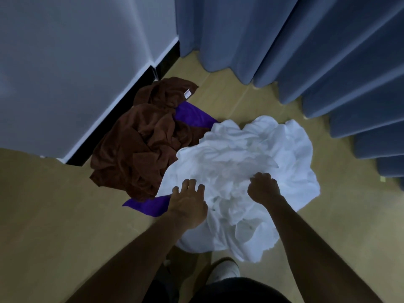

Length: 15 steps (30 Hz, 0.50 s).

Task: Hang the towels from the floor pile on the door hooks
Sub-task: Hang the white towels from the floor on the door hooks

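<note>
A pile of towels lies on the wooden floor. The white towel (240, 158) is crumpled on the right of the pile. A brown towel (140, 143) lies bunched to its left by the wall, over a purple towel (192, 117) that shows at the back and front. My right hand (263, 189) grips a fold of the white towel with curled fingers. My left hand (188, 206) reaches over the white towel's left edge with fingers spread. No door hooks are in view.
A white wall with a black skirting (113, 119) runs along the left. Blue curtains (306, 51) hang at the back and right, down to the floor. My white shoe (225, 270) stands just below the white towel.
</note>
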{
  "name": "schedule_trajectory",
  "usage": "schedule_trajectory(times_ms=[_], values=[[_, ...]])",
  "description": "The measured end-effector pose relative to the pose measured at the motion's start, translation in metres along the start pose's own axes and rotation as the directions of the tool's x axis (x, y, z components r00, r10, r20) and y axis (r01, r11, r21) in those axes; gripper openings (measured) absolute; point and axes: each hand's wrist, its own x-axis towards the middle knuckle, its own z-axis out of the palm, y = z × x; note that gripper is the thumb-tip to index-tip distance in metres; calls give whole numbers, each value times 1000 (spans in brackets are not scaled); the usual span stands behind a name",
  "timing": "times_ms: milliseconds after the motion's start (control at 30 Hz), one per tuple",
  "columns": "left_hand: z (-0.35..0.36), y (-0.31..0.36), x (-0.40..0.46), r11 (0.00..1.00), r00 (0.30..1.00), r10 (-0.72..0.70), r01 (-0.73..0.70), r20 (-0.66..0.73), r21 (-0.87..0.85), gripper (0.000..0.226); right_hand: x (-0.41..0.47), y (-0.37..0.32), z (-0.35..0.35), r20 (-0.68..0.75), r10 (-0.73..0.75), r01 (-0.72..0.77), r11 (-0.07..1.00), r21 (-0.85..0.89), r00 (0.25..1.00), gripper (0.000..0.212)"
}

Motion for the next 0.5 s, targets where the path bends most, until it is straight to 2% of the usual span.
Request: schedule_trajectory(times_ms=[67,133,233,300,333,433,500], values=[[-3,1,-14,1000,1000,-2,2,23,7,51,-15,-5,-20,8,12,-12,997,77,1000,31],[-18,5,-39,1000,1000,-13,13,29,-10,51,-40,-8,-54,-39,-47,53,986,159,998,29],[-66,16,-88,998,1000,-9,9,3,-58,52,-102,-11,-123,-229,-178,235,939,250,957,24],[-112,25,-122,994,997,-7,-1,-75,-107,54,-151,-14,-170,-420,-274,419,856,304,865,14],[-141,31,-140,989,993,-8,-11,-122,-150,57,-175,-15,-194,-482,-316,497,810,311,817,17],[-232,41,-190,953,965,57,-129,-257,-272,67,-246,-21,-276,-583,-413,644,718,264,699,21],[-293,44,-219,933,942,138,-227,-306,-281,63,-290,-22,-336,-637,-451,702,682,207,626,23]])
